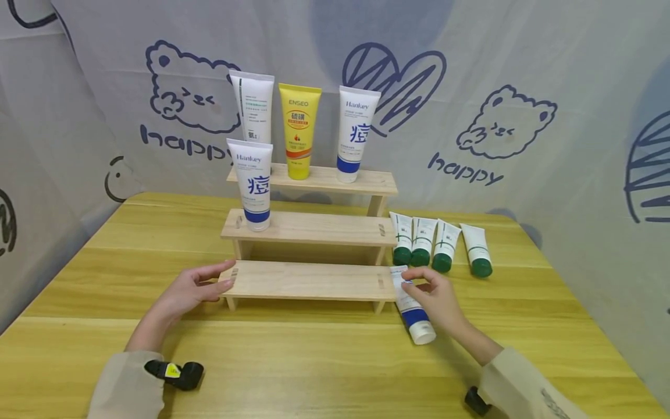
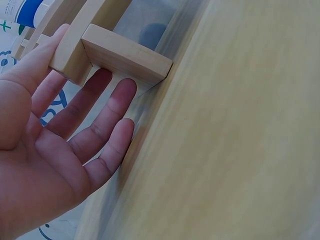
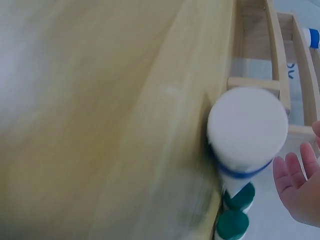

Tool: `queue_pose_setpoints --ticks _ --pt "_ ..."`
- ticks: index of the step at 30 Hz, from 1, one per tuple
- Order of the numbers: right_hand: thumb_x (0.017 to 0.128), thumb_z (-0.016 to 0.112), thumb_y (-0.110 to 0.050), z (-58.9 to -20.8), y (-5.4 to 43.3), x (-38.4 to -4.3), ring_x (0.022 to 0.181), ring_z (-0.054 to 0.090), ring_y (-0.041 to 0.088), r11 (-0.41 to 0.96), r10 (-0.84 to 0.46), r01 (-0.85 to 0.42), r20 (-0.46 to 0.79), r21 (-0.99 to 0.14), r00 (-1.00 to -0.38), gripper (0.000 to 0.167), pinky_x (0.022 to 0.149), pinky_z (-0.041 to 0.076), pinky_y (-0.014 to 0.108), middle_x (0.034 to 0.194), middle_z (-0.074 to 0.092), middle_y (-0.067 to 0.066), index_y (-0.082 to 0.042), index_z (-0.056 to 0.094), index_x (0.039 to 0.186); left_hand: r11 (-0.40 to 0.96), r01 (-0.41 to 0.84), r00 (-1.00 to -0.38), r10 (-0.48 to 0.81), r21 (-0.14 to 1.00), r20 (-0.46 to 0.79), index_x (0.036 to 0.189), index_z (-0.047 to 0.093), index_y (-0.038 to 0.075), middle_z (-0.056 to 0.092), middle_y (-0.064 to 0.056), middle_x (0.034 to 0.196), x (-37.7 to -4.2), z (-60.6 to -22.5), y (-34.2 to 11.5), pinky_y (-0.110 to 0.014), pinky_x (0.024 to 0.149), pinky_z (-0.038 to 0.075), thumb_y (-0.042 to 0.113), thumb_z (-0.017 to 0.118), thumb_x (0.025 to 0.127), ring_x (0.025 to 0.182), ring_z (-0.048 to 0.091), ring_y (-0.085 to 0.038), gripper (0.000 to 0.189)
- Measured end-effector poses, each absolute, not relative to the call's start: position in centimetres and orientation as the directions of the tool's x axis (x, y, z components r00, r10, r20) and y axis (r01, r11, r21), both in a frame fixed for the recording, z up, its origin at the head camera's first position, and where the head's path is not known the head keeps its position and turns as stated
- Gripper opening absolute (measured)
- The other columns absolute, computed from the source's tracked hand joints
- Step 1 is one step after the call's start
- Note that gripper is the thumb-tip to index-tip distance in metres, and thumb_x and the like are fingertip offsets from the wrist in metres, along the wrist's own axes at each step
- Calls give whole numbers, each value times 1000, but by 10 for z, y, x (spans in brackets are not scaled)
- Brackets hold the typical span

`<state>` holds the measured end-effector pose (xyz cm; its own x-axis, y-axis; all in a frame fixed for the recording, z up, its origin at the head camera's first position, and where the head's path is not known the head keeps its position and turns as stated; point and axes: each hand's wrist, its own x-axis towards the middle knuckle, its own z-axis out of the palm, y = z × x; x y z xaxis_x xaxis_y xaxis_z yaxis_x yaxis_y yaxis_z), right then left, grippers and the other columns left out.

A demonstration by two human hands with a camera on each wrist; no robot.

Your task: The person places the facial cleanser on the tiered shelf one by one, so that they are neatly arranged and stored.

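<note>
A three-step wooden display stand (image 1: 309, 280) stands on the table. At its lowest step's left end, my left hand (image 1: 201, 282) touches the board with thumb and index finger. The left wrist view shows the other fingers of that left hand (image 2: 85, 135) loosely extended beside the stand's leg (image 2: 125, 52). My right hand (image 1: 437, 294) is by the step's right end, thumb and index finger apart, over a white squeeze tube (image 1: 413, 311) with a blue band. This tube lies on the table, its white cap (image 3: 247, 130) towards me. The right fingers (image 3: 295, 172) are spread beside it.
On the top step stand a white tube (image 1: 256, 110), a yellow tube (image 1: 299, 128) and a blue-banded white tube (image 1: 356, 134). Another blue-banded tube (image 1: 253, 186) stands on the middle step's left. Several small green-capped tubes (image 1: 445, 247) lie right of the stand. A printed cloth (image 1: 314, 52) hangs behind.
</note>
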<state>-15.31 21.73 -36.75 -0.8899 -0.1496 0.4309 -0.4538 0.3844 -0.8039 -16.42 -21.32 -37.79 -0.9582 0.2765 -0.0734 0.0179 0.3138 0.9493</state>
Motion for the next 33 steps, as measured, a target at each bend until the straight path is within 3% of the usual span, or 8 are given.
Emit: queue_pose_setpoints --ticks 8,13,18,26,33 --pt "79 62 6 -370 231 -149 84 55 14 448 -86 -330 327 -831 -941 13 67 48 22 92 61 20 9 61 92 312 20 -958 279 950 -72 135 37 2 27 -24 139 -165 -378 -214 -35 78 47 27 59 87 114 41 -38 58" --pt "77 63 9 -374 236 -150 90 54 27 449 -92 -291 280 -845 -955 22 70 48 25 98 58 23 10 58 98 310 27 -957 283 950 -65 135 37 1 28 -23 139 -164 -378 -214 -34 78 47 25 58 88 113 42 -38 57" --pt "76 65 6 -377 240 -152 93 54 37 445 -139 -225 181 -867 -974 39 79 45 35 107 53 27 11 50 112 313 26 -957 282 949 -67 135 37 1 27 -24 139 -165 -378 -213 -36 78 47 26 58 88 114 40 -40 57" --pt "79 64 -1 -378 246 -156 98 52 39 453 -183 -133 54 -881 -982 49 82 44 42 113 48 30 10 43 122 319 19 -957 279 947 -74 135 37 2 28 -24 139 -164 -378 -214 -37 79 47 26 58 88 112 42 -38 57" --pt "81 64 -4 -376 248 -158 93 53 32 481 -234 -139 26 -865 -972 42 78 44 33 109 53 26 10 49 117 325 19 -956 281 946 -78 135 37 2 29 -23 139 -165 -378 -214 -35 79 47 28 58 87 111 44 -36 58"
